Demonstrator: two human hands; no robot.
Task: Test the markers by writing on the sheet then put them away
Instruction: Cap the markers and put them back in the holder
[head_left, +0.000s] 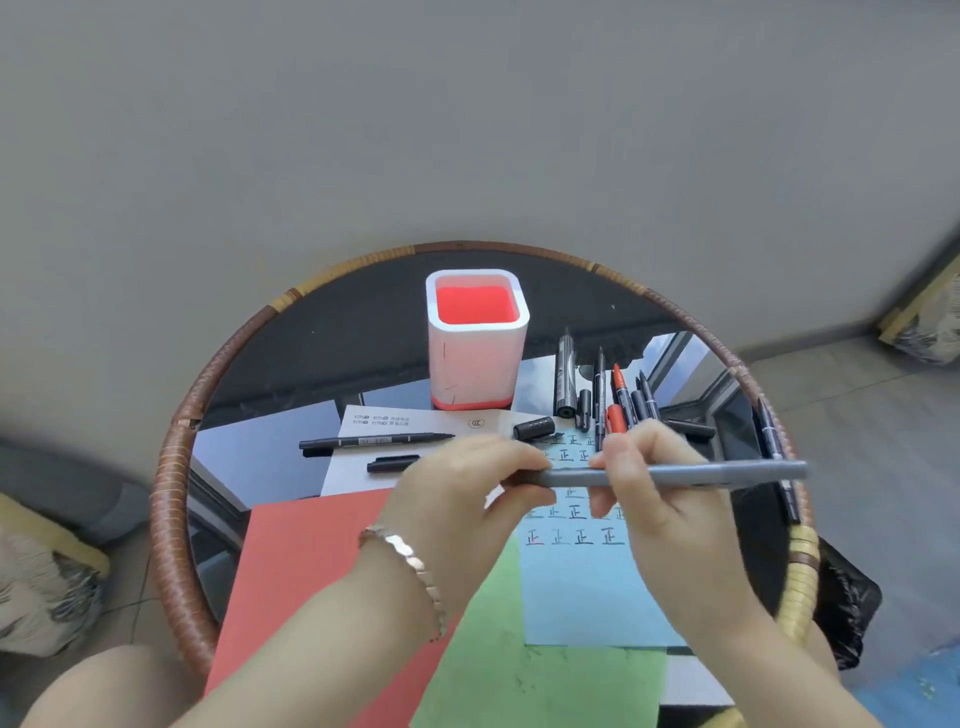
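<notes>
A grey marker (675, 475) is lying level between both hands, above the blue sheet (587, 587). The right hand (660, 499) is pinching its middle with curled fingers, and the left hand (467, 493) is closing narrowly around its left end (whether on a cap, I cannot tell). Beyond the hands, loose markers (618, 400) are lying just right of the white cup (475, 358) on the round table (171, 467).

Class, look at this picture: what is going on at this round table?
A person holds a grey marker level in both hands, the left hand at its left end, the right hand at its middle. Below lies a blue sheet with rows of test characters. More markers lie right of the pen holder, which looks empty.
</notes>
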